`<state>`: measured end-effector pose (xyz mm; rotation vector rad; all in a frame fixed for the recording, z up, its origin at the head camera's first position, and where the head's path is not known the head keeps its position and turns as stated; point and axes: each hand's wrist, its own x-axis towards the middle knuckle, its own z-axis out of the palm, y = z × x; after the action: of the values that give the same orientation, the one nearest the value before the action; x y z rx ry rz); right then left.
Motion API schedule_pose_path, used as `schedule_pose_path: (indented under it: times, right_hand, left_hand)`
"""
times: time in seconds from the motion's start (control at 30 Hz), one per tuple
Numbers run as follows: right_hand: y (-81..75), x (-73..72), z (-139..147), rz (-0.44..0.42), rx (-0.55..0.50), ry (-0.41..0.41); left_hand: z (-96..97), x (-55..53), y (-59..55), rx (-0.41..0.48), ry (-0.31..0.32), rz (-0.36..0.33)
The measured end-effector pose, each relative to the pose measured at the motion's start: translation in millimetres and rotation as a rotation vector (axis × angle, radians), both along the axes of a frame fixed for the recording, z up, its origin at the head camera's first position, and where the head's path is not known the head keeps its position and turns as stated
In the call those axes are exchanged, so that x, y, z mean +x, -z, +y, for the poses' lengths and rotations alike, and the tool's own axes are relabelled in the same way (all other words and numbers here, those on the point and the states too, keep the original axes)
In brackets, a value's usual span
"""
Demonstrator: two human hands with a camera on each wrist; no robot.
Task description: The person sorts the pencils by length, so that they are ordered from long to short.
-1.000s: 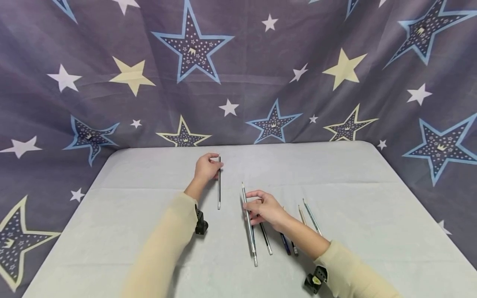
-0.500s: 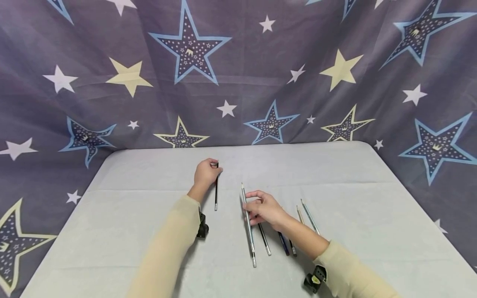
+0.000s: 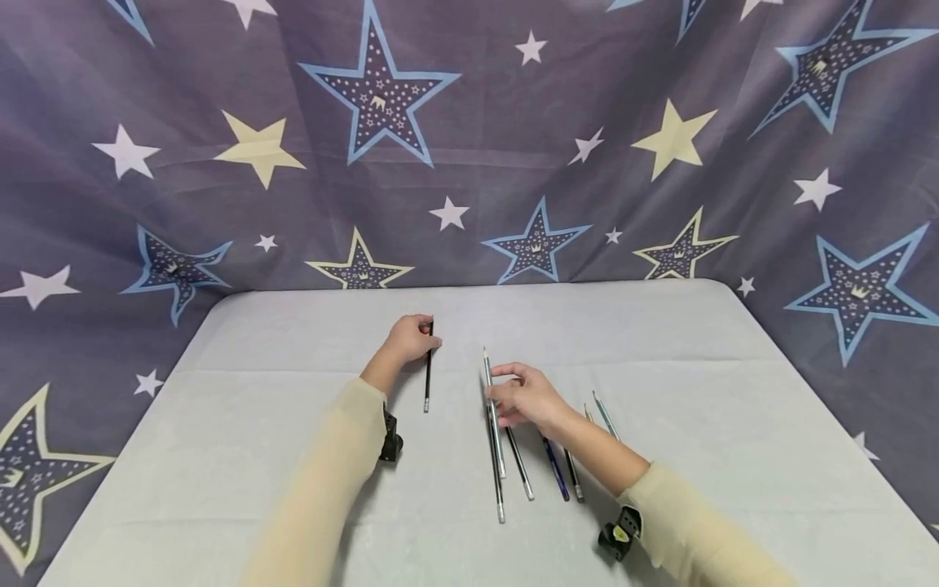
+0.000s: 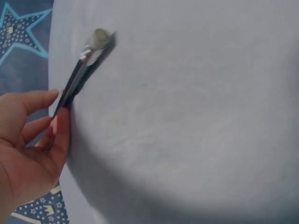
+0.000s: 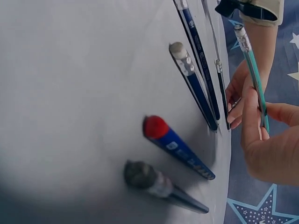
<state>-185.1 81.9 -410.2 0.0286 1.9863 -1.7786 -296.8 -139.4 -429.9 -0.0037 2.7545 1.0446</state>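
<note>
Over the last second: right hand (image 3: 535, 398) has shifted a little farther across the table (image 3: 682, 350), taking green pencil (image 3: 498, 444) along; its eraser end is now well short of the eraser end of the dark pencil (image 3: 496, 481) below, which has hardly moved. Left hand (image 3: 413, 337) sits slightly nearer the wearer; black pencil (image 3: 429, 383) has tilted a touch.

Reading: both pencils in hand, neither released; green pencil appears lifted, judging by its offset shadow. Handling of these two still under way, I judge.

Grip: left hand pinches black pencil near its far end, thumb against fingers. Right hand pinches green pencil between thumb and fingers, partway along.

Under and beside the right forearm (image 3: 605, 465): blue pencil (image 3: 555, 469) with a red end, another dark pencil beside it, and the tips of a yellow pencil (image 3: 588, 413) and a second green one (image 3: 605, 416).

Obscured: forearm cuts off the last two; right hand hides the upper parts of several pencils. Left wrist view blurs black pencil's eraser; cannot tell whether that end touches the table. Pencil lettering unreadable.
</note>
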Motion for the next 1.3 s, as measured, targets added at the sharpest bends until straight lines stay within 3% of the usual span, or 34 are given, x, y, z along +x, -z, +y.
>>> schedule_pose_path:
  times: [0.1, 0.23, 0.63, 1.3]
  right_hand:
    - [0.2, -3.7, -1, -0.003, 0.009, 0.009]
    - [0.1, -7.8, -2, -0.003, 0.014, 0.022]
    - [-12.6, -20.8, -9, 0.005, 0.005, 0.034]
    - [-10.3, -51.2, -32, 0.023, 0.007, 0.078]
  left_hand:
    - [-2.1, -1.2, -2.9, 0.024, 0.056, -0.033]
    - [-3.5, -0.7, -4.4, 0.020, 0.087, -0.040]
    - [-5.0, 1.0, -3.9, 0.022, 0.080, -0.048]
    - [-3.8, 3.5, -4.3, 0.028, 0.069, -0.040]
